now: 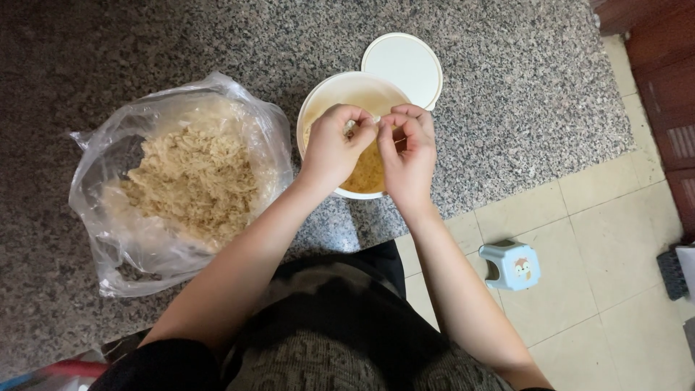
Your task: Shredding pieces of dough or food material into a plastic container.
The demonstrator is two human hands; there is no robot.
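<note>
While both hands meet fingertip to fingertip over a round white bowl (326,98), the left hand (331,148) and right hand (407,156) pinch a small pale morsel (352,127) between them, the fingers of each curled together around it; what exactly the morsel is cannot be told at this size. The left hand's thumb and forefinger close on it from nine o'clock, the right hand's bent fingers from three o'clock. Directly beneath the hands, the bowl holds a yellowish mass of shredded food (368,174), most of it hidden by the knuckles. Touching the bowl's rim at about one o'clock lies a flat round white lid (402,67), on the speckled grey granite counter (507,94). At nine o'clock from the bowl, just beside it, an open clear plastic bag (108,239) sags on the counter, filled with a heap of pale beige shredded strands (192,181). Both bare forearms run from the hands toward six o'clock, over the person's dark patterned clothing (333,340). At four o'clock, well apart from the bowl and below the counter edge, a small light-blue stool (510,266) with a cartoon animal face stands on the beige tiled floor (608,289).
</note>
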